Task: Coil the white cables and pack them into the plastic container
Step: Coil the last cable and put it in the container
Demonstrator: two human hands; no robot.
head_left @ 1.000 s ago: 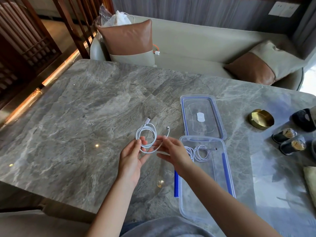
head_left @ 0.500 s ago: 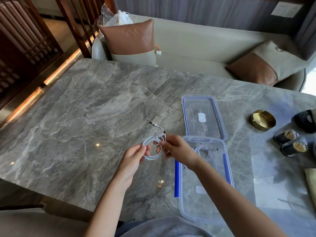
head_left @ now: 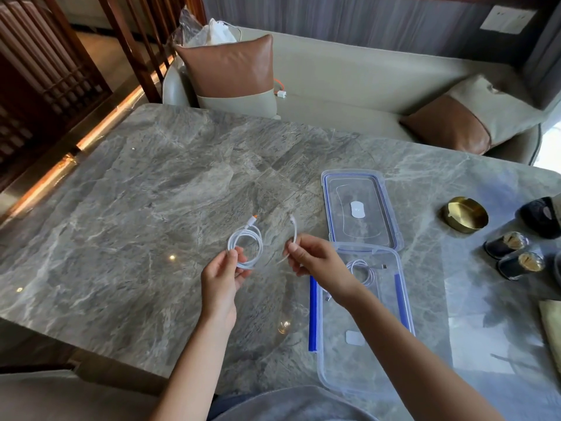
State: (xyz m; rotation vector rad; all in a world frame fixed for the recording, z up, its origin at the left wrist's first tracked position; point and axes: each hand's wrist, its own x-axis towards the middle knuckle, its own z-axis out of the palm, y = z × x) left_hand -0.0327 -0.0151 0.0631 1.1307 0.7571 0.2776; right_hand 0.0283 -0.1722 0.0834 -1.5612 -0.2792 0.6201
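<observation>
Above grey marble table (head_left: 127,226), head view: two hands, two white cables. Left hand (head_left: 223,276) pinching coiled cable (head_left: 246,246); right hand (head_left: 315,262) pinching its free end. At 3 o'clock, one open container (head_left: 391,372) with second cable (head_left: 362,268); one lid (head_left: 359,208) at 1 o'clock.

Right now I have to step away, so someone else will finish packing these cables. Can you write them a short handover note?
Left hand: pinches the white coiled cable above the grey marble table.
Right hand: grips that cable's loose tail end, not yet wound in.
Clear plastic container with blue clips: open by the right hand, one coiled white cable already inside.
Clear lid: lies flat on the table, beyond the container.
Done: one cable packed.
Left: wind in the tail and place the coil in the container.
</observation>
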